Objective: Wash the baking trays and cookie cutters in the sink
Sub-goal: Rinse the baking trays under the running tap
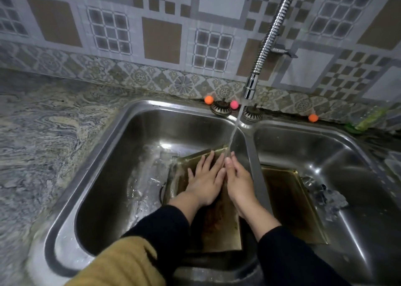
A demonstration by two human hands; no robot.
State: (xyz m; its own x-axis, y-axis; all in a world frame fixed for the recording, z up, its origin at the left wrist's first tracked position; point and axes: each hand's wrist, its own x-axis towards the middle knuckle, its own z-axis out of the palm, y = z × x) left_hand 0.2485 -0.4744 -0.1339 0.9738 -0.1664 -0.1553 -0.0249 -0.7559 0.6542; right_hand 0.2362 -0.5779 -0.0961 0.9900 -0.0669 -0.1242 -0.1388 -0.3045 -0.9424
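A: Where were the baking trays?

B: One gold-toned tray (219,227) lay in the left basin (121,177) of the steel double sink, stained brown along its floor. A second tray (290,201) sat in the right basin (358,177), next to a pile of clear wet things I could not make out.

A: And the hands?

B: Both were over the left tray. The left hand (206,177) lay flat on it, fingers straight and spread, gripping nothing. The right hand (237,177) was just beside it, fingers held together and extended, its fingertips under the stream of water (235,129) from the flexible metal faucet (269,36). The two hands touched at the fingers.

A: Anything around the sink?

B: Two drain strainers (221,109) rested on the back rim, with small orange and pink balls (209,100) nearby, and a marbled surface (43,134) stretched away to the left.
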